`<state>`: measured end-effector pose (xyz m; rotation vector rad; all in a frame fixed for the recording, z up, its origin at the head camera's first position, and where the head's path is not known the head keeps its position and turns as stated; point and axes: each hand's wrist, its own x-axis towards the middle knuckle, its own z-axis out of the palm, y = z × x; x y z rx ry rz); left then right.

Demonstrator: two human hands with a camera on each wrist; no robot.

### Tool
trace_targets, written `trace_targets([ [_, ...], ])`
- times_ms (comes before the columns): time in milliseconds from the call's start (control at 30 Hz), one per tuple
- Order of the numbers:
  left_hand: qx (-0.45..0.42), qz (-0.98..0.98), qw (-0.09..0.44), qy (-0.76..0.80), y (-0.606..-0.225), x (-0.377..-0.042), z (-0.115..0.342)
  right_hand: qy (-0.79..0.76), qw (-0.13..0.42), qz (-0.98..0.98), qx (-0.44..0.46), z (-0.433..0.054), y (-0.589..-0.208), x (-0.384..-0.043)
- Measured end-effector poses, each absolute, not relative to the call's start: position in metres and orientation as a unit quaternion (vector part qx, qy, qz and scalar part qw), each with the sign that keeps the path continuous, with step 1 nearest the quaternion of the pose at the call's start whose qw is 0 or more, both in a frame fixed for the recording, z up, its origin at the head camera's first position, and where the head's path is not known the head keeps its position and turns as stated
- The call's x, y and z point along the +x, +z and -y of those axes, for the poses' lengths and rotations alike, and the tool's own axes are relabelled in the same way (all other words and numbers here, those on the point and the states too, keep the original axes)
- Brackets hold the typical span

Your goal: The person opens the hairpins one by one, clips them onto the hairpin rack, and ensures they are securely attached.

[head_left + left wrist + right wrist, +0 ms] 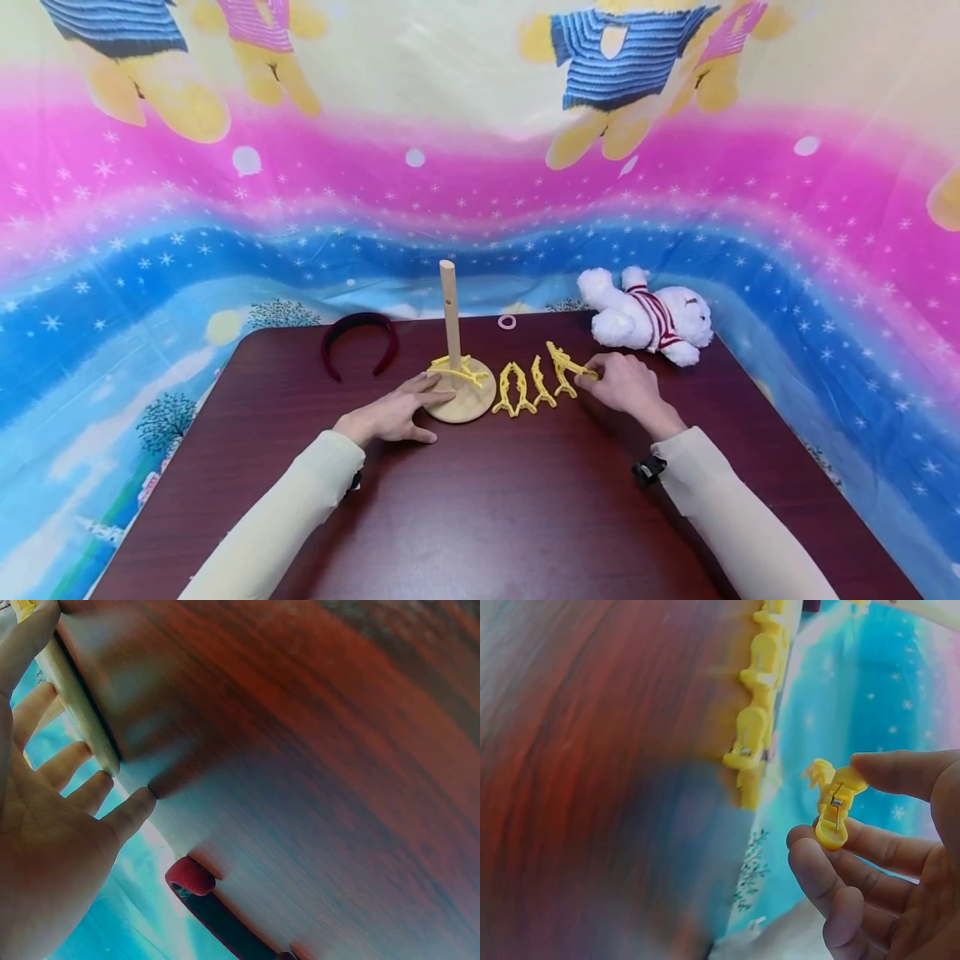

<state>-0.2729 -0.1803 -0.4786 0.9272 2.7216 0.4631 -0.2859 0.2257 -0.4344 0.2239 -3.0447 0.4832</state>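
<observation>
A bright yellow clip (834, 801), one end rounded and its metal spring showing, is being pinched by the right hand (624, 383), right of centre in the head view. Beside other clips (760, 669), mid-frame, a wooden stand (452, 325) is being touched at its base by the left hand (393, 412), fingers spread.
</observation>
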Motion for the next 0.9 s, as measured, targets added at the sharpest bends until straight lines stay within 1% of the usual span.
trace_targets([
  [333, 0.323, -0.926, 0.110, 0.160, -0.481, -0.274, 0.181, 0.165, 0.060, 0.978, 0.113, -0.205, -0.424, -0.279],
  [633, 0.320, -0.927, 0.111, 0.162, -0.479, -0.271, 0.181, 0.170, 0.068, 0.972, 0.146, -0.187, -0.417, -0.273],
  [900, 0.319, -0.927, 0.114, 0.161, -0.478, -0.271, 0.180, 0.166, 0.101, 0.961, 0.199, -0.173, -0.415, -0.268],
])
